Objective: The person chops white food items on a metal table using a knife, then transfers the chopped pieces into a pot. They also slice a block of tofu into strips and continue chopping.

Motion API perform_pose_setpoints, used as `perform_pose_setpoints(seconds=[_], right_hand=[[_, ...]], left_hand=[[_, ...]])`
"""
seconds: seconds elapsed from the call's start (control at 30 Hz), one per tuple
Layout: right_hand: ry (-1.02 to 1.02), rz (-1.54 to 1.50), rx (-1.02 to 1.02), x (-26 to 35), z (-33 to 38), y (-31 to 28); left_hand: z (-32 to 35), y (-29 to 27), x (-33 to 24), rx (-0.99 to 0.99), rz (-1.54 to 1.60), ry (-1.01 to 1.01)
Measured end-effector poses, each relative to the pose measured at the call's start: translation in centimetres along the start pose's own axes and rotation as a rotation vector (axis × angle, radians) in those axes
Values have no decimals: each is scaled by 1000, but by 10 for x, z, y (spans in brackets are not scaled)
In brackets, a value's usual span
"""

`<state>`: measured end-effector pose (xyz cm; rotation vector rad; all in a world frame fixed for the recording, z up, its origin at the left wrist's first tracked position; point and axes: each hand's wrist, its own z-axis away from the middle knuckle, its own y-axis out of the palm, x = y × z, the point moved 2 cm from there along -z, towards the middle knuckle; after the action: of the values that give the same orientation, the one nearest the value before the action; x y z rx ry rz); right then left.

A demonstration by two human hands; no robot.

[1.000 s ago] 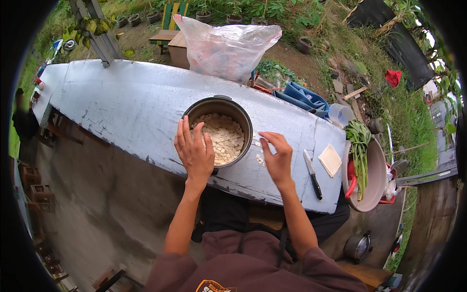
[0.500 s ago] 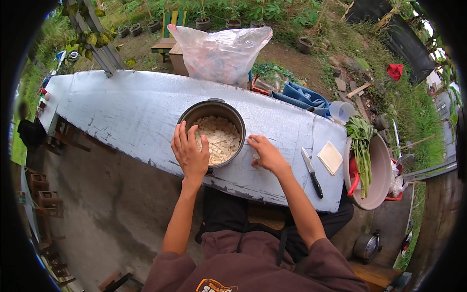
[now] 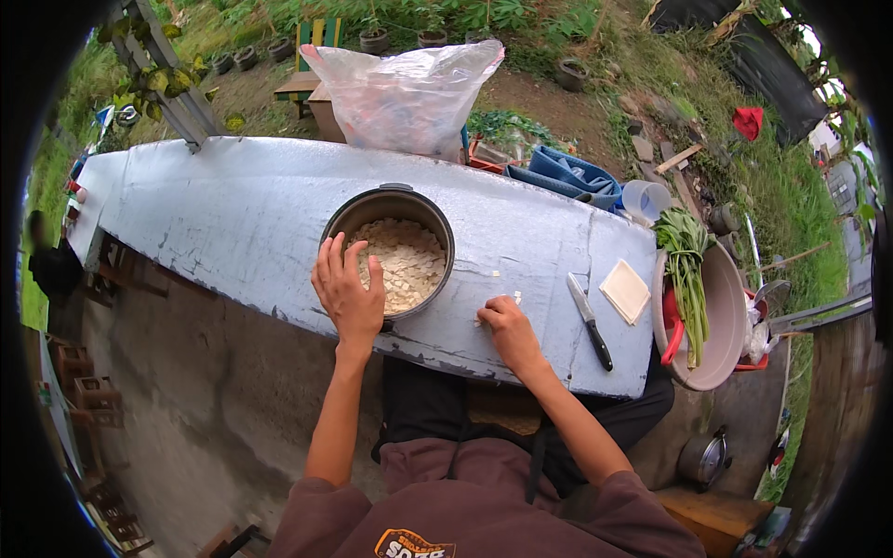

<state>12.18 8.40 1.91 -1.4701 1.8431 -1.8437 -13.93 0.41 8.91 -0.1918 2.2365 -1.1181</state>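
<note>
A round metal pot (image 3: 365,209) full of pale sliced pieces (image 3: 402,262) stands on a worn blue-grey table (image 3: 233,214). My left hand (image 3: 349,293) rests on the pot's near rim, fingers spread over the slices. My right hand (image 3: 502,330) lies on the tabletop just right of the pot, fingertips pinched on small pale bits (image 3: 514,298) scattered there. A black-handled knife (image 3: 590,321) lies further right beside a pale square block (image 3: 625,290).
A big clear plastic bag (image 3: 405,88) stands behind the pot. At the table's right end a beige basin (image 3: 721,321) holds green stalks (image 3: 684,265). A blue crate (image 3: 563,172) and a clear cup (image 3: 642,197) sit behind. A metal pot (image 3: 702,458) rests on the ground.
My right hand has slid down and toward me across the table, closing its fingers on the loose bits. My left hand stays on the pot's rim.
</note>
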Motion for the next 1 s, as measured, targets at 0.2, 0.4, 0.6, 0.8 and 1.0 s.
perform_pose_setpoints(seconds=[0.2,0.4,0.6,0.8,1.0], right_hand=[[193,-4,15,1,-14,-4],[292,-203,-239,26,-61,-48],[-119,-310,-194,110,-104,-65],[107,-151,-274,58,-84,-75],[207,211,-79,-46,-43,-15]], left_hand=[[-1,1,-1,-24,29,-3],[0,0,-1,-32,75,2],[0,-2,0,-45,88,11],[0,1,0,-74,90,7],[-2,0,1,-59,75,15]])
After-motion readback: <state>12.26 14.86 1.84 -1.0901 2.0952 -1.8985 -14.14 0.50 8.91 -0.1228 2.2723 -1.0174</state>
